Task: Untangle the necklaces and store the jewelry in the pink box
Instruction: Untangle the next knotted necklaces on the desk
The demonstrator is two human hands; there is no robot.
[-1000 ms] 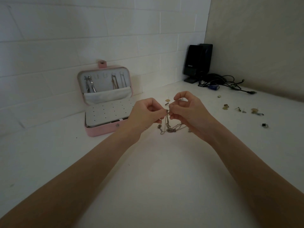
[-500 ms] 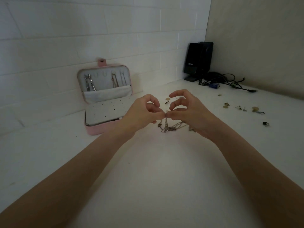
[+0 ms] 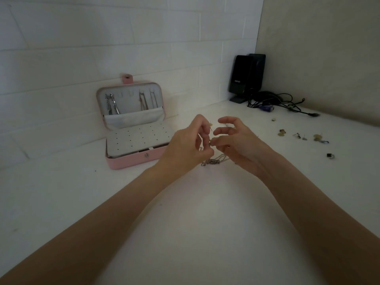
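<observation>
Left hand: (image 3: 186, 144) raised just above the white counter (image 3: 185, 223), fingers curled, fingertips pinching a fine chain at the middle of the scene.
Right hand: (image 3: 239, 144) facing the left one, thumb and lower fingers pinching the same tangle, index finger arched above and apart.
Tangled necklaces: (image 3: 214, 160) thin silver chains, upper strands held between both hands, knotted clump lying on the counter below the fingertips.
Pink box: (image 3: 133, 161) open, left of the hands and near the tiled wall, lid upright (several chains hanging inside the lid), white perforated panel lying over the base.
Loose jewelry: (image 3: 281, 133) small pieces scattered on the counter to the right, well apart from the box.
Black speaker: (image 3: 243, 77) in the far corner, tangled cables (image 3: 273, 102) beside it.
</observation>
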